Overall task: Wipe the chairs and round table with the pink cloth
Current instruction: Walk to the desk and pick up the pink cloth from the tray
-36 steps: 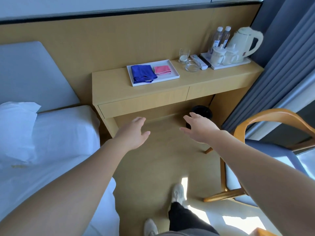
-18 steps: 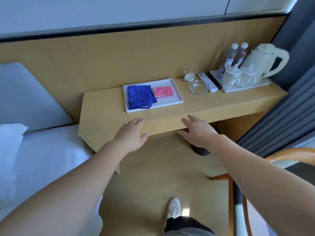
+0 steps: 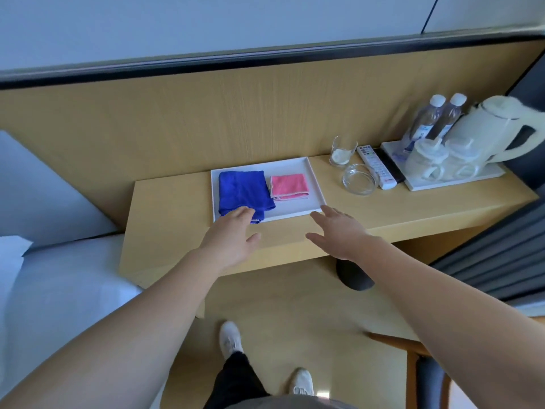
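Covering the blue cloth's (image 3: 244,191) near corner, the empty left hand (image 3: 228,239) spreads flat; the right hand (image 3: 342,231), also spread and empty, overlaps the white tray's (image 3: 317,184) corner. Pink cloth (image 3: 289,186) lies folded mid-frame on the tray.

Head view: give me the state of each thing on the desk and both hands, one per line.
pink cloth: folded, lying in the tray, untouched
blue cloth: folded, in the tray beside the pink one
white tray: flat on the desk
left hand: open, empty, fingertips over the blue cloth's near edge
right hand: open, empty, at the tray's near right corner
glass dish: empty
kettle: upright, lid shut
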Demonstrator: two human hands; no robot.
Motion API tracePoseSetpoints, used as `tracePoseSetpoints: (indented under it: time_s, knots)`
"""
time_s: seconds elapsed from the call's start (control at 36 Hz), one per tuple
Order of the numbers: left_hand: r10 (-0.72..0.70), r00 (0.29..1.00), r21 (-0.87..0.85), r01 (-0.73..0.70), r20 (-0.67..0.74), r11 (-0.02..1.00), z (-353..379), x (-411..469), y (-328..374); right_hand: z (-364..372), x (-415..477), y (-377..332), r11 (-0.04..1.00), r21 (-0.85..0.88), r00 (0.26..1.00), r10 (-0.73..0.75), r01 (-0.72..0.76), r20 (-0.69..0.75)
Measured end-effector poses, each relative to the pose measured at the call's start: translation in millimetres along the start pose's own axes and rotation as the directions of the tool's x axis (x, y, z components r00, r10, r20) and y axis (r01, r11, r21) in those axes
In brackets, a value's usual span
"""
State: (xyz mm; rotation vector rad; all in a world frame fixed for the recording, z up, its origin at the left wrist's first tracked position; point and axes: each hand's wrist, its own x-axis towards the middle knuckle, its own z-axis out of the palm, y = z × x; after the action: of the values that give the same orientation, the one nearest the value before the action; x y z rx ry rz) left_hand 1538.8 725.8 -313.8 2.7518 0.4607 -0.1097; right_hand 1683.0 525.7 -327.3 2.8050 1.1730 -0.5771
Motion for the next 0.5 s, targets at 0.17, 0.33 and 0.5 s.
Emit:
tracePoseSetpoints:
  time_s: [0.17, 0.33, 0.5]
  knots:
    - [0.061, 0.997, 0.014, -0.062, 0.055, 0.998, 2.3, 62.0, -26.9, -1.1, 52.0, 4.7, 0.998, 0.017, 0.998, 0.054, -0.054, -0.006]
    - [0.125, 0.981, 0.020, -0.129, 0.148, 0.991, 1.4, 124.8, -51.3, -4.8, 100.1, 1.5, 0.990, 0.039, 0.990, 0.137, -0.137, 0.014]
    - [0.222, 0.959, 0.009, -0.227, 0.174, 0.974, 0.4, 171.5, -68.5, -3.0, 137.2, -5.5, 0.976, 0.085, 0.979, 0.195, -0.199, 0.056]
